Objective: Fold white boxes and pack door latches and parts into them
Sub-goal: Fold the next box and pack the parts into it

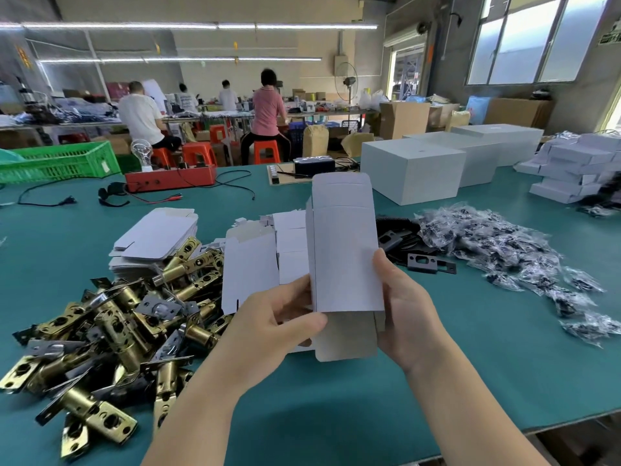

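I hold an unfolded white box [344, 250] upright above the green table [336, 415]. My left hand [268, 331] grips its lower left edge, thumb across the bottom flap. My right hand [406, 307] grips the right side, thumb on the front face. A heap of brass door latches [111, 331] lies to the left. Flat white box blanks [154, 237] are stacked behind the heap, with more blanks [252, 264] just behind my left hand. Black strike plates [423, 262] and small bagged parts [510, 250] lie to the right.
Large white cartons [413, 174] and a stack of folded white boxes [571, 173] stand at the far right. A red device with cables [171, 178] and a green crate [60, 161] sit at the back left. People work on stools beyond the table.
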Motion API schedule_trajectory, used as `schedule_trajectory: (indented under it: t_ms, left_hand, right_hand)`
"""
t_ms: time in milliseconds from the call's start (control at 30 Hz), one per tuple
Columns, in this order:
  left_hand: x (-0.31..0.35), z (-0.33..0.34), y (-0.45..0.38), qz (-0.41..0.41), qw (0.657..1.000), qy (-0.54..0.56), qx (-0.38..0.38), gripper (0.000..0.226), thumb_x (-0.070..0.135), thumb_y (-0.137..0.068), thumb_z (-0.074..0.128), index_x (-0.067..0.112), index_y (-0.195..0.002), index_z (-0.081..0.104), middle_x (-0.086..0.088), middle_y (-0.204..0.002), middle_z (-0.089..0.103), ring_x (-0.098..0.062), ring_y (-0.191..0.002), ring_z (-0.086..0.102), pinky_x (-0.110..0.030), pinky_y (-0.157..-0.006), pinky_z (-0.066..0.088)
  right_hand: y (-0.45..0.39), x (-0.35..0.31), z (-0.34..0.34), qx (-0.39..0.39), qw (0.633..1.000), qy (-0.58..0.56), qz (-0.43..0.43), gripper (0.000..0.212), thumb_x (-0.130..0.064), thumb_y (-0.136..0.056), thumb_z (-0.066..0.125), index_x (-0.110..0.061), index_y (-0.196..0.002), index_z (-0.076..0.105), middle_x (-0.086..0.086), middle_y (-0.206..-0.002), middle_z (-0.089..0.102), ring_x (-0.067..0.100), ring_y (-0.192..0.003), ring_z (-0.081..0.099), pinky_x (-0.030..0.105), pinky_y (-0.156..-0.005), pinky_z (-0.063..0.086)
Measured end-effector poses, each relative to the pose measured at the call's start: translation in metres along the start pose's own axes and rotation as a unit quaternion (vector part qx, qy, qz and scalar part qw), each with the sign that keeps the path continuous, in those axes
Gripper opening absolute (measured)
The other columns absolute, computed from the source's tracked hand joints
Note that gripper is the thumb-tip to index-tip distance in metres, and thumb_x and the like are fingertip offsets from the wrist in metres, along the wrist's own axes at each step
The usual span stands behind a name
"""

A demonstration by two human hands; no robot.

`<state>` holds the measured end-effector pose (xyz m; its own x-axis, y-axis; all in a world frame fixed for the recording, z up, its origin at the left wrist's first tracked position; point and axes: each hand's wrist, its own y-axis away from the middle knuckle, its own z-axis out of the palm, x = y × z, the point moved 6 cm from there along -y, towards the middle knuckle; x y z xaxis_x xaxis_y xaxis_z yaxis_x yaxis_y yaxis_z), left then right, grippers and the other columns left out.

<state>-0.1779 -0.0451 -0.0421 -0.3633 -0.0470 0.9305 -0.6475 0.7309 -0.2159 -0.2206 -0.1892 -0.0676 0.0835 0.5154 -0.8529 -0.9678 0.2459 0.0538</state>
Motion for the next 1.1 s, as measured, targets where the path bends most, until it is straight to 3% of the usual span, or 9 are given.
schedule_trajectory:
  t_ms: [167, 233, 400, 567, 700, 800, 867, 933, 1100]
  left_hand:
    - [-0.007, 0.001, -0.002, -0.053, 0.997, 0.042, -0.03, 0.041, 0.05, -0.065, 0.061, 0.034, -0.1, 0.075, -0.001, -0.099, 0.074, -0.019, -0.09, 0.068, -0.028, -0.071, 0.056]
    - [-0.013, -0.002, -0.004, -0.091, 0.993, 0.071, 0.027, 0.052, 0.063, -0.067, 0.07, 0.015, -0.089, 0.076, -0.01, -0.086, 0.074, -0.023, -0.077, 0.07, -0.039, -0.069, 0.058]
    - [-0.024, -0.008, -0.003, -0.057, 0.984, 0.04, 0.165, 0.086, 0.067, -0.074, 0.058, -0.018, -0.085, 0.057, -0.038, -0.078, 0.056, -0.028, -0.063, 0.051, -0.036, -0.064, 0.039]
    - [-0.027, -0.007, -0.002, -0.066, 0.986, 0.072, 0.139, 0.092, 0.072, -0.074, 0.063, -0.019, -0.089, 0.058, -0.031, -0.079, 0.059, -0.026, -0.074, 0.05, -0.038, -0.071, 0.036]
    - [-0.022, -0.001, -0.005, -0.058, 0.996, -0.002, 0.065, 0.094, 0.08, -0.068, 0.06, -0.011, -0.092, 0.063, -0.019, -0.081, 0.064, -0.02, -0.076, 0.055, -0.036, -0.072, 0.041]
    - [-0.012, -0.004, -0.013, -0.046, 0.986, 0.028, 0.157, 0.048, 0.055, -0.088, 0.057, 0.009, -0.084, 0.071, -0.006, -0.078, 0.072, -0.019, -0.073, 0.066, -0.034, -0.067, 0.05]
    - [-0.005, -0.01, -0.016, -0.022, 0.968, 0.035, 0.247, 0.06, 0.053, -0.095, 0.043, -0.001, -0.072, 0.055, -0.009, -0.06, 0.059, -0.012, -0.058, 0.054, -0.026, -0.057, 0.04]
    - [0.005, -0.014, -0.018, 0.022, 0.948, -0.041, 0.315, 0.057, 0.054, -0.092, 0.035, 0.009, -0.057, 0.037, 0.006, -0.043, 0.04, -0.003, -0.045, 0.037, -0.015, -0.046, 0.027]
    - [0.01, -0.009, -0.019, 0.061, 0.919, -0.122, 0.37, 0.05, 0.036, -0.1, 0.041, 0.017, -0.054, 0.031, 0.008, -0.047, 0.034, -0.004, -0.047, 0.039, -0.018, -0.046, 0.03]
  right_hand:
    - [-0.001, -0.001, -0.004, 0.009, 0.996, 0.084, -0.041, 0.056, -0.043, -0.071, 0.074, -0.014, -0.118, 0.063, 0.011, -0.112, 0.07, 0.03, -0.103, 0.065, 0.043, -0.081, 0.055]
    - [-0.001, -0.003, -0.004, 0.01, 0.989, 0.135, -0.067, 0.057, -0.046, -0.065, 0.077, -0.017, -0.114, 0.065, 0.006, -0.109, 0.072, 0.026, -0.101, 0.067, 0.04, -0.084, 0.054]
    - [-0.002, 0.0, -0.004, 0.055, 0.969, 0.214, -0.11, 0.044, -0.042, -0.066, 0.076, -0.018, -0.103, 0.066, 0.003, -0.099, 0.074, 0.026, -0.093, 0.069, 0.043, -0.083, 0.055]
    - [0.0, -0.014, -0.005, 0.076, 0.938, 0.312, -0.132, 0.031, -0.045, -0.077, 0.069, -0.015, -0.085, 0.068, -0.004, -0.081, 0.073, 0.017, -0.075, 0.066, 0.033, -0.069, 0.051]
    - [0.001, -0.034, -0.009, 0.182, 0.887, 0.362, -0.221, 0.053, -0.045, -0.097, 0.041, 0.004, -0.079, 0.048, 0.006, -0.069, 0.049, 0.011, -0.062, 0.042, 0.028, -0.057, 0.034]
    - [0.008, -0.034, 0.002, 0.216, 0.835, 0.422, -0.277, 0.046, -0.043, -0.097, 0.037, -0.004, -0.073, 0.043, -0.001, -0.062, 0.042, 0.006, -0.052, 0.033, 0.021, -0.049, 0.03]
    - [0.012, -0.025, 0.009, 0.215, 0.824, 0.433, -0.296, 0.042, -0.047, -0.093, 0.034, -0.014, -0.067, 0.037, -0.007, -0.057, 0.038, 0.006, -0.051, 0.032, 0.021, -0.049, 0.029]
    - [0.013, -0.017, 0.011, 0.216, 0.832, 0.413, -0.302, 0.039, -0.05, -0.088, 0.033, -0.018, -0.066, 0.033, -0.009, -0.055, 0.036, 0.005, -0.05, 0.033, 0.02, -0.048, 0.03]
    - [0.011, -0.013, 0.006, 0.227, 0.844, 0.379, -0.304, 0.038, -0.054, -0.087, 0.031, -0.022, -0.067, 0.035, -0.013, -0.056, 0.046, 0.002, -0.051, 0.037, 0.016, -0.05, 0.034]
